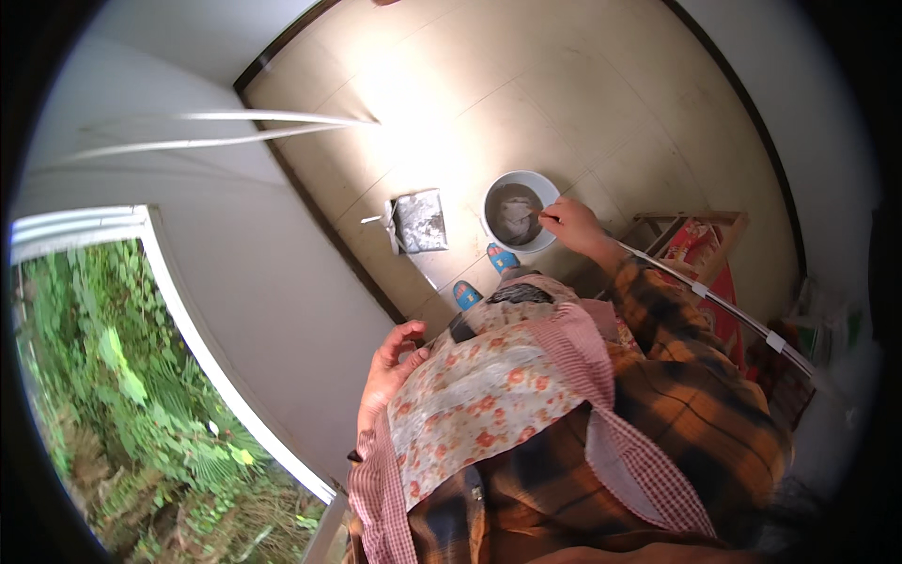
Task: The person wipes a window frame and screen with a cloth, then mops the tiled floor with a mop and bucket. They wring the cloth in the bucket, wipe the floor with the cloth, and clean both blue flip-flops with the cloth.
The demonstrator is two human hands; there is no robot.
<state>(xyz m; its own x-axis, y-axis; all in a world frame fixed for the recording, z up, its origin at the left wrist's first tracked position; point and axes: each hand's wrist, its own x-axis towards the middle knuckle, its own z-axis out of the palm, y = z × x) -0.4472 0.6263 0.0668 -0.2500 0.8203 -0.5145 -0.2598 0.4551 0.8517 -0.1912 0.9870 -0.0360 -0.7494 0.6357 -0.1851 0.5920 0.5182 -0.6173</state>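
Observation:
A pale bucket (542, 185) stands on the floor before me, with murky grey water (499, 204) in it. A light cloth (518, 217) lies partly under that water. My right hand (574, 224) is over the bucket's right rim, its fingertips bunched towards the cloth. Whether they pinch anything is too small to tell. My left hand (387, 370) hangs at the left side of my floral apron (486, 402), fingers loosely curled and apart, with nothing visible in it.
Left of the bucket lies a dustpan-like metallic tray (421, 221). My blue slippers (502, 258) stand just below the bucket. At right, a telescopic pole (733, 310) slants past a wooden frame (726, 236) with red cloth. A window (151, 282) opens the left wall.

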